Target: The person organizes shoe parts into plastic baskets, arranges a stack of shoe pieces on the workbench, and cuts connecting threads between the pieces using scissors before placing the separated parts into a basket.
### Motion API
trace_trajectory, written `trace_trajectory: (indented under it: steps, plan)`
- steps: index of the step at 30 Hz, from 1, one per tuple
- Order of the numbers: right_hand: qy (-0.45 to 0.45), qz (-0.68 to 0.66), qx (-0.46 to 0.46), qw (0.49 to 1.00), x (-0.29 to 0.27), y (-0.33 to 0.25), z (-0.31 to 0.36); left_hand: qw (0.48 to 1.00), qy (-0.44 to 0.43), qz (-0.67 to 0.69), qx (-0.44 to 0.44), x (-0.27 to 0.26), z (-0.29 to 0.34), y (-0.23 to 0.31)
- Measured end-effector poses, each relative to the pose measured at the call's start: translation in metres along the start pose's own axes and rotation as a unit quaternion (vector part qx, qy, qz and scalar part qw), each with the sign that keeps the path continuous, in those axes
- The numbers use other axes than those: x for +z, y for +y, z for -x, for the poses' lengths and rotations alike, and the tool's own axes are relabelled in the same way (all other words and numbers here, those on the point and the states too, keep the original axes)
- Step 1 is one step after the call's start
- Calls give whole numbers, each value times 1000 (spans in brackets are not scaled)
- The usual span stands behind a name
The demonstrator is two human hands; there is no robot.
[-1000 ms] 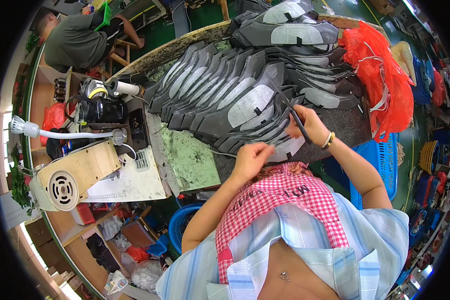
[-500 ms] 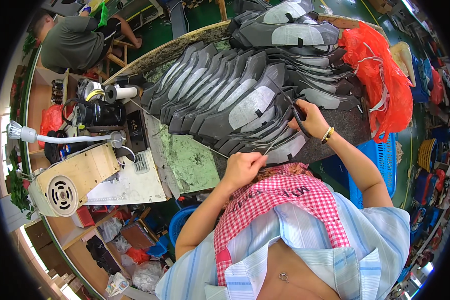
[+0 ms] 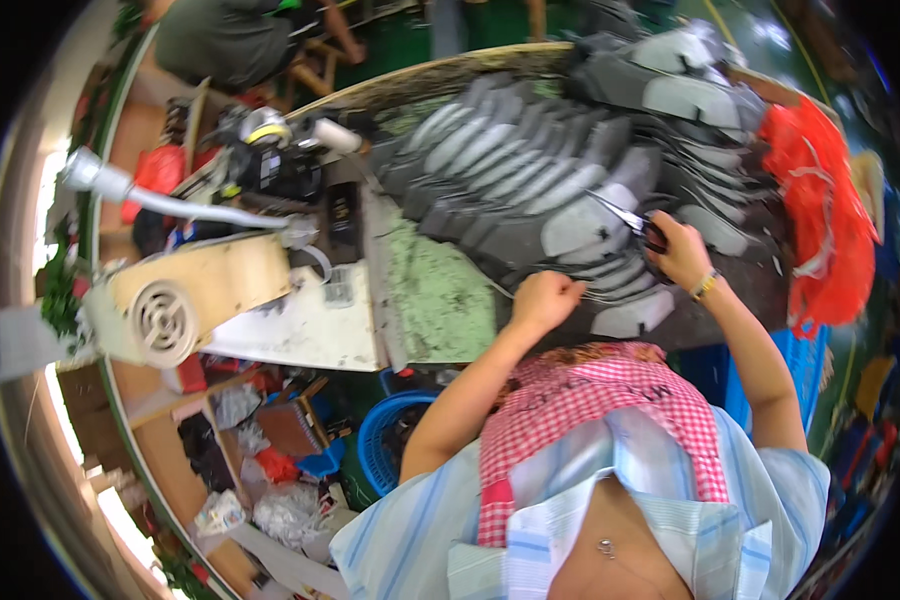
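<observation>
My left hand (image 3: 548,303) is closed in a pinch at the near edge of the pieces, with a thin pale cord (image 3: 501,289) running into it from the left. In my right hand (image 3: 683,252) is a pair of scissors (image 3: 625,214), fingers round the dark handles and the blades pointing up and left over the pieces. Dark grey shoe-upper-like pieces (image 3: 576,236) with light grey patches lie overlapped in a long fanned row before both hands. Another stack (image 3: 692,100) of such pieces lies at the far right. Motion blurs the view somewhat.
A cream sewing machine (image 3: 205,290) with a white lamp (image 3: 160,200) stands left. A red plastic bag (image 3: 820,215) hangs over the right table edge, near a blue crate (image 3: 805,370). Another blue basket (image 3: 375,445) sits below the table. A seated person (image 3: 220,45) is at far left.
The whole view has shifted, so the table sits further right. The scissors have turned in my right hand, with their blades now catching light. My left hand stays closed near the pieces' edge.
</observation>
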State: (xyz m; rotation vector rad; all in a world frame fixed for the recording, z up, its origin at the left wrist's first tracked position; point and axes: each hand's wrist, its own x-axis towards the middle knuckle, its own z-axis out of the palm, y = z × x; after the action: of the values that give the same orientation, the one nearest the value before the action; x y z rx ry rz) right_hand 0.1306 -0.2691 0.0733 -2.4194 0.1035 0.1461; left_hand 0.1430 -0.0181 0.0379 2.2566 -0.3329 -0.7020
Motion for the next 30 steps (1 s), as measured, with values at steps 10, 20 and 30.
trace_trajectory:
  steps: [10,20,30]
  plan:
    - [-358,-300,144,873,-49,-26,52,982,100,-153,55,-21,5,-15]
    - [-509,-387,302,707,9,-48,45,995,3,-53,80,-66,19,-16]
    - [-376,-418,294,773,12,-60,67,983,150,-7,106,-30,55,-60]
